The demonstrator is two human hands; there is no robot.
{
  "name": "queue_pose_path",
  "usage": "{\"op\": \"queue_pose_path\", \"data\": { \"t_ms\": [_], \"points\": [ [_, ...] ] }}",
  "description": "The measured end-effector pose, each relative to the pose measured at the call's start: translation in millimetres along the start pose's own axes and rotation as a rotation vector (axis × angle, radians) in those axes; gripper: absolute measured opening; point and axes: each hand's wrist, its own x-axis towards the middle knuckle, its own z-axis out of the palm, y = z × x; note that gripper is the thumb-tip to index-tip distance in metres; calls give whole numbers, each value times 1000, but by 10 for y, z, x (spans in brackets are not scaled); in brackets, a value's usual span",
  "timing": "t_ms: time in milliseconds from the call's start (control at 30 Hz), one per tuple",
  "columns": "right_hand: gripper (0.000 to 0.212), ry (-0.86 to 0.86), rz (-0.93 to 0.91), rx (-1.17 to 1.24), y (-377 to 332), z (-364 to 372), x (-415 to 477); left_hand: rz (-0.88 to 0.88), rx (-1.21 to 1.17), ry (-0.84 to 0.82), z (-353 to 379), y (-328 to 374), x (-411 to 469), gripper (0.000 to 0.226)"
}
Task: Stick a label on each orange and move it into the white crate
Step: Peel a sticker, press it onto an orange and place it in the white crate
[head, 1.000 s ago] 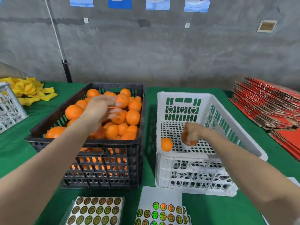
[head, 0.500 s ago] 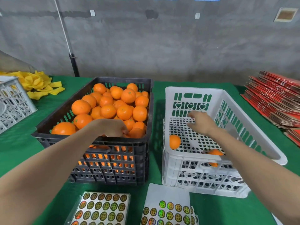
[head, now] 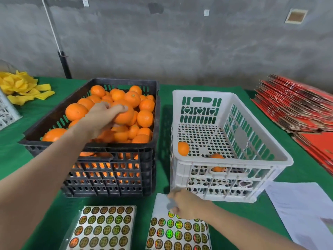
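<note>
A black crate (head: 111, 166) on the left is heaped with several oranges. My left hand (head: 100, 118) grips one orange (head: 124, 115) on top of the heap. The white crate (head: 232, 98) to the right holds two oranges, one (head: 183, 148) at its near left and another (head: 217, 156) by the near wall. My right hand (head: 183, 204) rests on the upper part of the right label sheet (head: 176, 231), its fingertips curled down on a label; whether a label is pinched is hidden. A second label sheet (head: 102, 228) lies to the left of it.
Green cloth (head: 163, 98) covers the table. Yellow foam nets (head: 23, 89) lie at the far left beside a second white crate's corner (head: 7, 112). Red flattened cartons (head: 297, 105) are stacked on the right. White paper (head: 304, 212) lies at the near right.
My right hand left the white crate and came down to the right label sheet. My left hand moved deeper into the black crate and closed on an orange.
</note>
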Motion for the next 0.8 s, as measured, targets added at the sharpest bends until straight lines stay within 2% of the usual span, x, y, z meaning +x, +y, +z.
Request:
{"op": "queue_pose_path", "data": {
  "t_ms": [67, 133, 233, 333, 400, 533, 600, 700, 733, 800],
  "points": [
    [53, -3, 55, -33, 10, 101, 137, 67, -167, -60, 21, 41, -158, 20],
    [68, 17, 92, -72, -27, 148, 243, 128, -249, -155, 115, 68, -365, 15],
    [54, 108, 117, -104, -87, 203, 323, 144, -284, -303, 261, 38, -695, 37],
    [33, 151, 135, -15, -129, 195, 263, 113, -229, -452, 387, -118, -960, 51],
    [21, 163, 93, 55, -147, 99, 168, 70, -191, -467, 495, -320, -1091, 58],
    [21, 133, 23, 226, -261, -290, -133, -52, -138, -495, 643, -710, -1232, 74],
    [26, 181, -11, 317, -332, -470, -259, -106, -132, -581, 657, -836, -1235, 79],
    [14, 261, -39, 391, -408, -629, -366, -177, -167, -713, 696, -917, -1244, 101],
    [17, 279, -25, 404, -419, -653, -374, -195, -163, -759, 713, -924, -1246, 105],
    [23, 327, 2, 462, -424, -665, -397, -194, -162, -845, 756, -928, -1268, 92]
  ]
}}
